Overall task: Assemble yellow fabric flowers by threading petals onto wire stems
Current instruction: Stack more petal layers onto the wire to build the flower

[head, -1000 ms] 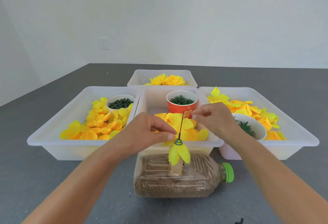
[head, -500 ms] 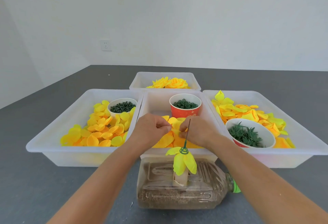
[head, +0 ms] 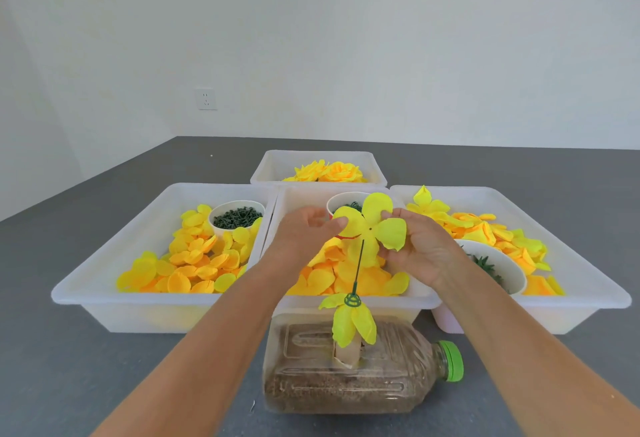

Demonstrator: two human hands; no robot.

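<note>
A four-lobed yellow petal piece is held up over the middle tray, its centre hole at the tip of a thin green wire stem. Its left lobe is pinched by the left hand, fingers curled; its right lobe is held by the right hand, thumb in front and fingers behind.

The stem rises at a slight tilt from a plastic bottle lying on its side on the grey table, green cap to the right, brown fill inside. Lower on the stem a green calyx is seen, with a drooping petal layer just beneath it.

Loose petals are heaped in the left tray, alongside a white cup of dark green bits. Finished flowers lie in the far tray. More petals and a white bowl are noted in the right tray.
</note>
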